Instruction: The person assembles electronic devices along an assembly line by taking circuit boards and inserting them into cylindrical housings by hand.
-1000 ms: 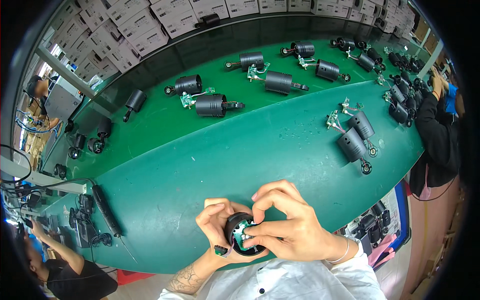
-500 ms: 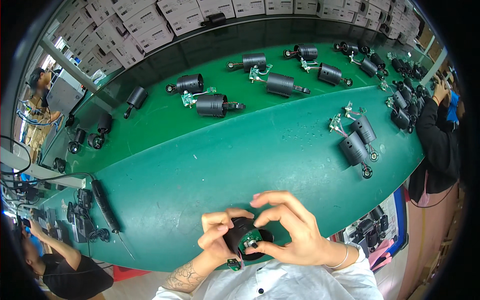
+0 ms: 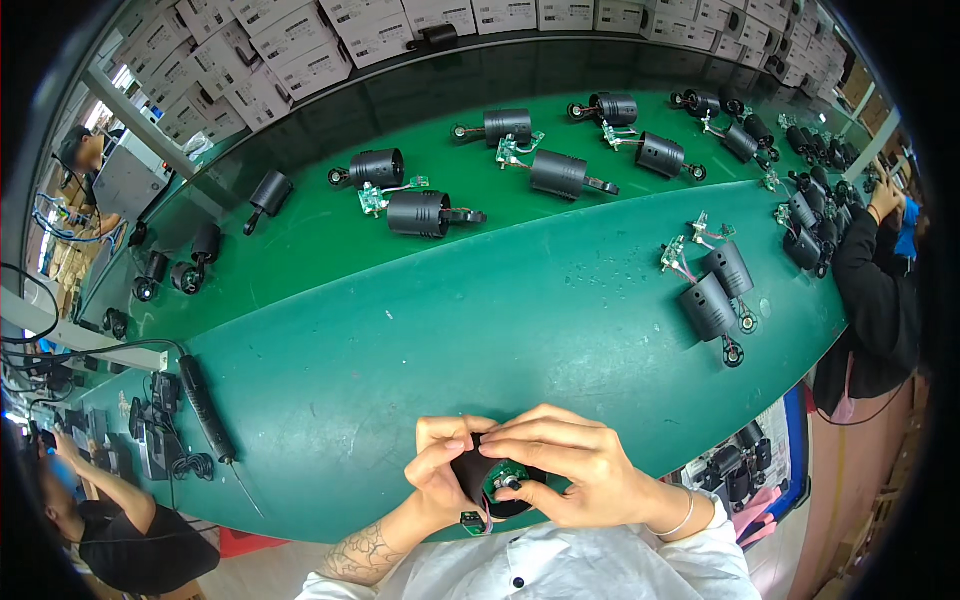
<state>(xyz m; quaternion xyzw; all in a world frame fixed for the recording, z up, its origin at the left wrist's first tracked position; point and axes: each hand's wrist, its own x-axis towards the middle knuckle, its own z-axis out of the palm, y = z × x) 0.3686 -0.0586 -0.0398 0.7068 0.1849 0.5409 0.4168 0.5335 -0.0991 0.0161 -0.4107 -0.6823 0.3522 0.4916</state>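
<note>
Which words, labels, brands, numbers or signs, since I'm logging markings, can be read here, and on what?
None can be read.
White boxes along the back: printed labels, too small to read.
Held black housing: no lettering visible.
Green circuit board inside it: any marks too small to tell.
</note>
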